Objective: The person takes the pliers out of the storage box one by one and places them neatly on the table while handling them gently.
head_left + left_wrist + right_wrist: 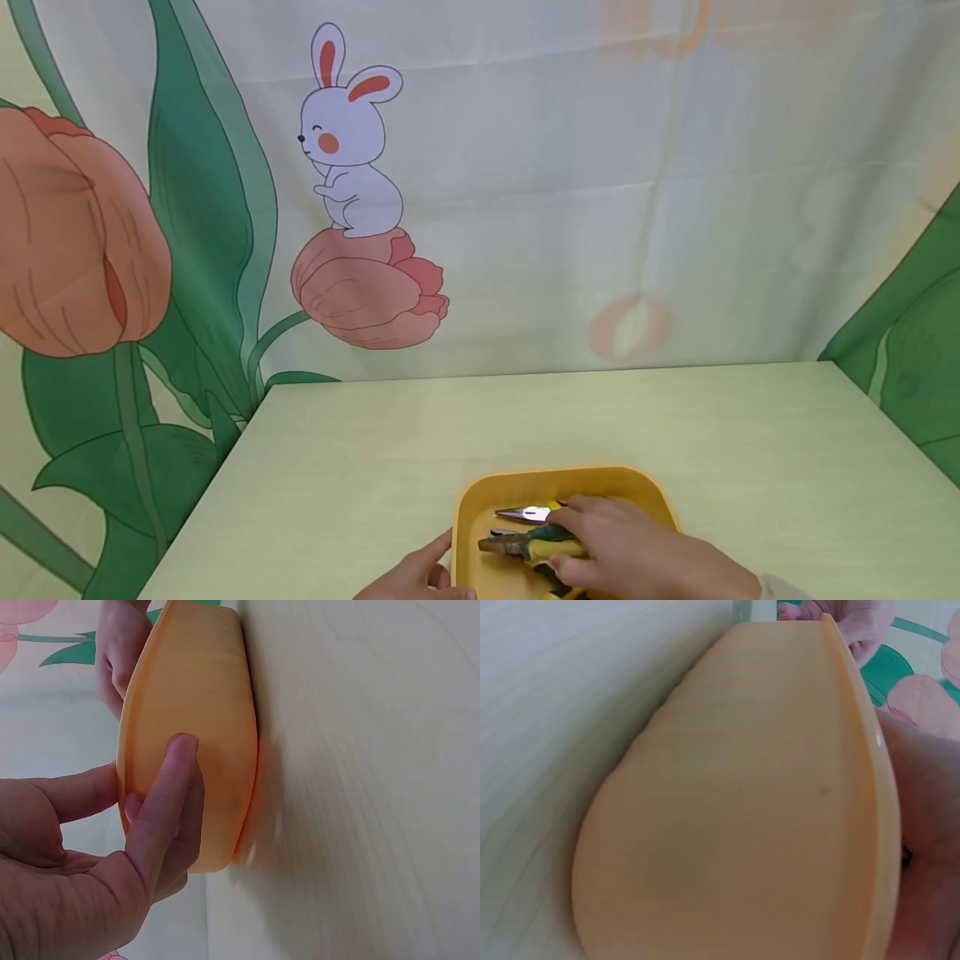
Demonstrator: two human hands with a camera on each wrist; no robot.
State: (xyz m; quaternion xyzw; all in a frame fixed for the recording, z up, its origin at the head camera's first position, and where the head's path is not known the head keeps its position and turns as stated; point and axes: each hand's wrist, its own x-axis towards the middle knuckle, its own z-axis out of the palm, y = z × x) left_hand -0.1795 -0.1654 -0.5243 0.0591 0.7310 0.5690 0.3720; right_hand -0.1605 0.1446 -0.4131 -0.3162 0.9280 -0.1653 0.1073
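Note:
A yellow plastic tray [468, 508] stands near the front edge of the table, with several pliers in it. My left hand [412, 575] holds its left side; in the left wrist view the thumb meets the rim while the fingers [169, 780] lie against the outer wall. Inside the tray, my right hand [637, 546] grips a pair of pliers [551, 549] with worn brown jaws and yellow-green handles, pointing left. Just behind lie silver needle-nose pliers [521, 514], their handles partly under the right fingers. Other dark and yellow handles show below the palm, mostly hidden.
The pale wooden table [360, 467] reaches back to a hanging cloth [525, 208] printed with a rabbit and tulips. In the right wrist view the tray's outer wall [727, 810] fills most of the picture and hides the tools.

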